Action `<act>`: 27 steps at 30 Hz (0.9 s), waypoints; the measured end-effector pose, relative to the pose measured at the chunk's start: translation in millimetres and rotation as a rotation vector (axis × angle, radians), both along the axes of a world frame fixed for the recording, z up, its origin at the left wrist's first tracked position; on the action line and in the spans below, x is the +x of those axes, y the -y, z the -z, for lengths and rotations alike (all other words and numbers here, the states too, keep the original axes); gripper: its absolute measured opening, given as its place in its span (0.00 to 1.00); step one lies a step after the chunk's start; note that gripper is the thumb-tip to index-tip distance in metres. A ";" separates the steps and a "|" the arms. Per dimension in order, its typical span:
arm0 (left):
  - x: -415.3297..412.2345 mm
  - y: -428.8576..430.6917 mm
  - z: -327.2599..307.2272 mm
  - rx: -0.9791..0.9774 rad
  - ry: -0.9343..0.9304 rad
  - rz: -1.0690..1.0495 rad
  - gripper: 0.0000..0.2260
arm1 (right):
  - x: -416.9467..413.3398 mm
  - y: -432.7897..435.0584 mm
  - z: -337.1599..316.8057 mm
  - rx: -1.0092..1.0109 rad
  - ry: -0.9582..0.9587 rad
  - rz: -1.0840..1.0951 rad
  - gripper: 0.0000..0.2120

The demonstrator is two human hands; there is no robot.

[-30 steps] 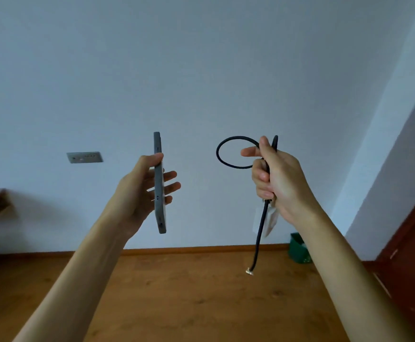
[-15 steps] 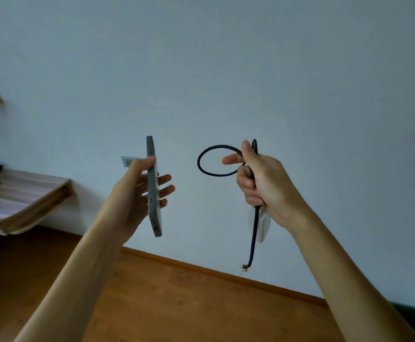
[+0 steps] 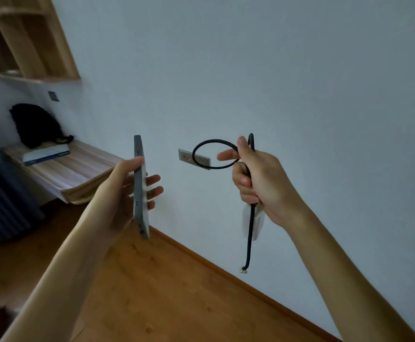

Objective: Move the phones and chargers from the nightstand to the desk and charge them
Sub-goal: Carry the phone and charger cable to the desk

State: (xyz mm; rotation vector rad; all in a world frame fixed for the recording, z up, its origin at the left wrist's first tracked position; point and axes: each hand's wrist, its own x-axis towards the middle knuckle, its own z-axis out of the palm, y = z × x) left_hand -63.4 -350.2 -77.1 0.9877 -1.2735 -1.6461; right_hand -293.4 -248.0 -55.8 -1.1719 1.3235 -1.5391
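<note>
The left hand (image 3: pixel 125 191) grips a slim grey phone (image 3: pixel 140 188) edge-on in mid-air; the right hand (image 3: pixel 258 181) is closed around a looped black charging cable (image 3: pixel 250 233), its plug dangling, near the wooden tabletop (image 3: pixel 78 169).

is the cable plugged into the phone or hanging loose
Hanging loose. The black cable dangles from the right hand, its connector end free in the air, apart from the phone in the left hand.

Grey phone (image 3: pixel 141 191), black cable (image 3: pixel 250 228), striped pale-wood desk (image 3: pixel 78 171), orange-brown floor (image 3: pixel 177 292).
</note>
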 end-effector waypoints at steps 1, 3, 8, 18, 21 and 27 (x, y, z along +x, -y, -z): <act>10.4 12.3 -0.1 0.000 -0.004 -0.018 0.34 | 9.5 17.1 2.0 0.004 -0.003 -0.014 0.23; 34.2 37.9 0.4 -0.009 -0.004 -0.044 0.31 | 30.1 53.6 5.6 0.008 -0.009 -0.035 0.24; 101.4 109.5 -0.2 -0.038 0.029 -0.079 0.22 | 94.3 142.8 4.5 -0.009 0.025 -0.062 0.23; 238.1 227.4 1.7 0.004 -0.016 -0.227 0.32 | 213.6 296.4 0.1 -0.028 0.095 -0.246 0.21; 273.5 259.6 10.4 0.051 -0.036 -0.310 0.30 | 243.9 341.8 6.9 -0.041 0.113 -0.315 0.21; 325.8 334.7 22.2 0.101 -0.004 -0.409 0.33 | 297.9 440.8 21.2 -0.007 0.127 -0.418 0.20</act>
